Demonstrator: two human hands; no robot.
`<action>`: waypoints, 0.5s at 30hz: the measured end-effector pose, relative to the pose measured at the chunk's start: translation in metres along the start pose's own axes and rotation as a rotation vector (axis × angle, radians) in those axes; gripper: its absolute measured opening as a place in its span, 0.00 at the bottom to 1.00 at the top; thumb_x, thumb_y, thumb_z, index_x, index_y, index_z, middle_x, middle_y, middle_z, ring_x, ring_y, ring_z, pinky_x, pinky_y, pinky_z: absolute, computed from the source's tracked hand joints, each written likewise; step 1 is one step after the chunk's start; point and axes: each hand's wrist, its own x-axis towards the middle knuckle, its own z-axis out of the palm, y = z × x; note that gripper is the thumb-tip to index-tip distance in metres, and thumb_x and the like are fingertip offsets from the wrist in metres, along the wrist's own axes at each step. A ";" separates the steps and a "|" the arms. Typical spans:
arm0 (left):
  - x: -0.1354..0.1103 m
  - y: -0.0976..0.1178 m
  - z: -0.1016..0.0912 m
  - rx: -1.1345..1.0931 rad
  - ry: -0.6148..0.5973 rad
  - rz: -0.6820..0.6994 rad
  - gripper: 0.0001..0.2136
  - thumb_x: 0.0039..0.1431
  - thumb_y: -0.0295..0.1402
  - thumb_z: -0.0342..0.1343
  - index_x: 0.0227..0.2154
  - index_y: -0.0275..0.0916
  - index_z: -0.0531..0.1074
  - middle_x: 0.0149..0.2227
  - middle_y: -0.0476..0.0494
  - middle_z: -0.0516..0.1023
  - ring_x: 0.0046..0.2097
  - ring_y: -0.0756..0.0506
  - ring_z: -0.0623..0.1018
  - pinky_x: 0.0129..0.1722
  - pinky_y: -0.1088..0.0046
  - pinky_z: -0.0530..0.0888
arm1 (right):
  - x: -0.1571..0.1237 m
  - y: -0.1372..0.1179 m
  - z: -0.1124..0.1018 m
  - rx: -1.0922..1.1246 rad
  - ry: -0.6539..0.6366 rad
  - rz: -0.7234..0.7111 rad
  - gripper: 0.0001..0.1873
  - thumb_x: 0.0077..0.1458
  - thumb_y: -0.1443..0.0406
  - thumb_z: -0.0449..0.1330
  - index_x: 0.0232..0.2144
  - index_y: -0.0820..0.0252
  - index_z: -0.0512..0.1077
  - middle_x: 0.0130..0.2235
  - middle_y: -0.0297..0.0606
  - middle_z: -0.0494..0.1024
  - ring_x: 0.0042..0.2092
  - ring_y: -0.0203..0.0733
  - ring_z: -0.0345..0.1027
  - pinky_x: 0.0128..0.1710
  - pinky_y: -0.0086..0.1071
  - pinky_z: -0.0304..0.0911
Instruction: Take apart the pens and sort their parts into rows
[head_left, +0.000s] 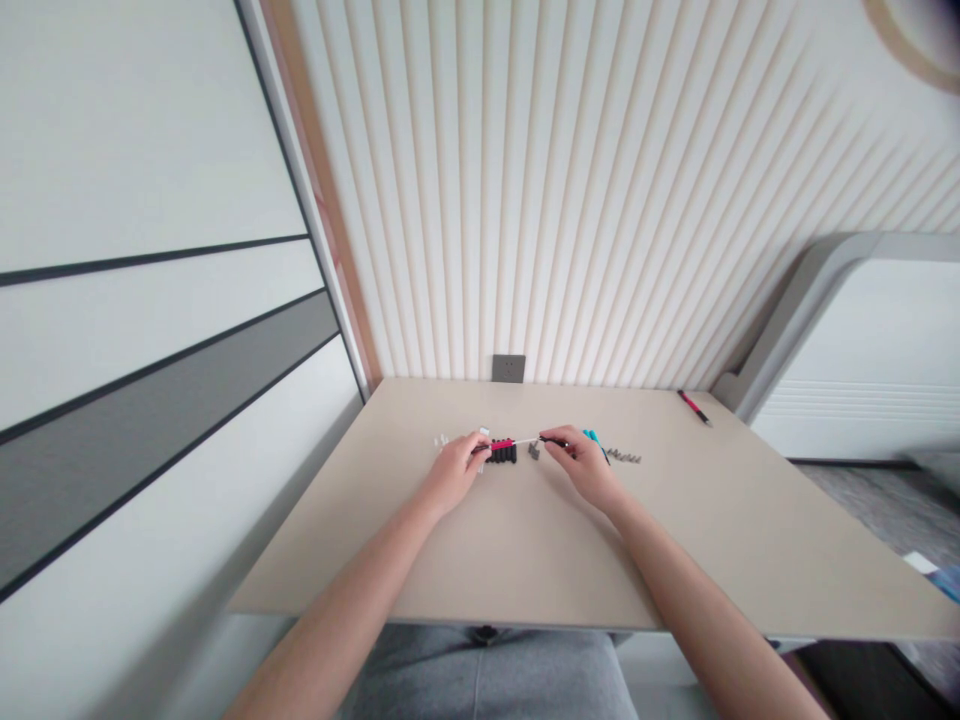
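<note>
My left hand [455,466] is closed on a red pen barrel [501,444] with a dark end, held roughly level above the table. From its right end a thin white rod, which looks like a pen refill [526,440], reaches toward my right hand [583,464]. That hand pinches a small black pen part [555,442] at the rod's tip; whether the two touch I cannot tell. Beneath the barrel lies a row of black tubular pieces [504,455]. Small grey parts [534,452] rest between my hands. Blue pieces [592,436] show partly behind my right hand.
Several small dark metallic pieces [624,456] line up right of my right hand. Small clear or white pieces [441,441] lie beyond my left hand. A red and black pen [693,408] is at the back right of the beige table [525,560], near the ribbed wall and socket [508,368].
</note>
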 end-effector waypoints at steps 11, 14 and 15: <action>0.001 -0.002 -0.001 0.074 0.017 -0.035 0.10 0.65 0.35 0.47 0.43 0.42 0.71 0.38 0.45 0.78 0.41 0.44 0.76 0.43 0.69 0.69 | -0.001 -0.003 -0.001 -0.092 -0.001 -0.043 0.13 0.61 0.58 0.55 0.41 0.54 0.76 0.42 0.40 0.76 0.38 0.42 0.67 0.37 0.36 0.62; 0.001 -0.003 0.000 0.079 0.012 -0.044 0.10 0.66 0.36 0.47 0.43 0.42 0.70 0.40 0.45 0.78 0.42 0.45 0.76 0.44 0.69 0.69 | -0.001 -0.002 -0.001 -0.112 -0.008 -0.048 0.13 0.61 0.58 0.55 0.41 0.55 0.76 0.41 0.40 0.76 0.38 0.41 0.66 0.37 0.36 0.62; 0.001 -0.003 0.000 0.082 0.010 -0.040 0.10 0.66 0.36 0.47 0.43 0.42 0.70 0.40 0.46 0.78 0.42 0.45 0.76 0.44 0.69 0.69 | -0.001 -0.001 -0.001 -0.117 -0.010 -0.050 0.13 0.61 0.58 0.55 0.41 0.54 0.76 0.41 0.40 0.76 0.38 0.41 0.66 0.37 0.36 0.62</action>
